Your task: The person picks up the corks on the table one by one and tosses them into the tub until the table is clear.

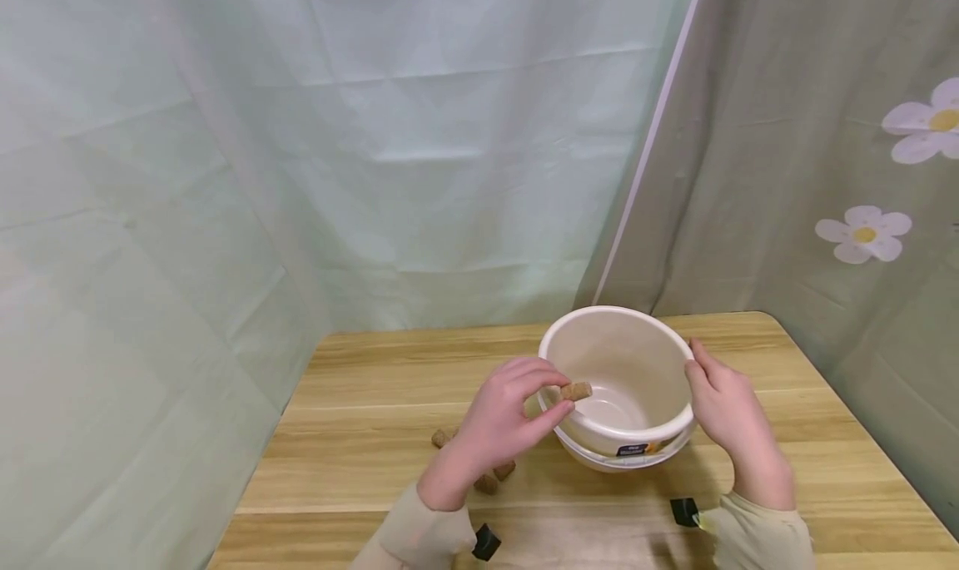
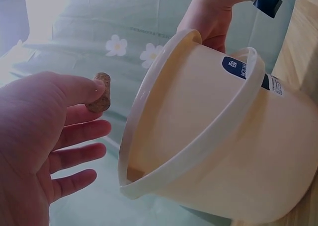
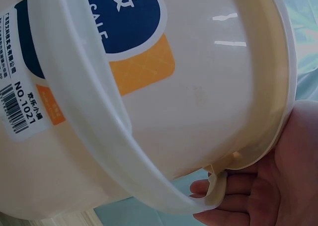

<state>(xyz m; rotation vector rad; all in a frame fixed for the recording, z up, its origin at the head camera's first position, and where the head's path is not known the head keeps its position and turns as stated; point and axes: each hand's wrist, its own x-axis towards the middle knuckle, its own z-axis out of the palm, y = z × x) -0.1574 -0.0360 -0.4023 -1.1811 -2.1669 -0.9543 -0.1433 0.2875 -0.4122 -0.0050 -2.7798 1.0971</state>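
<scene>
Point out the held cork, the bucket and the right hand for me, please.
Held cork (image 1: 577, 391): head view, its side.
Bucket (image 2: 253, 151): left wrist view, outer wall.
Right hand (image 1: 725, 403): head view, its back.

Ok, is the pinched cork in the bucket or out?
Out: in the left wrist view, the left hand pinches the cork, a visible gap separating it from the bucket.

bucket (image 1: 637, 358) on tbl (image 1: 360, 437), corks (image 1: 486, 484) on tbl front-l. of it, curtain (image 1: 464, 162) bhd tbl
</scene>
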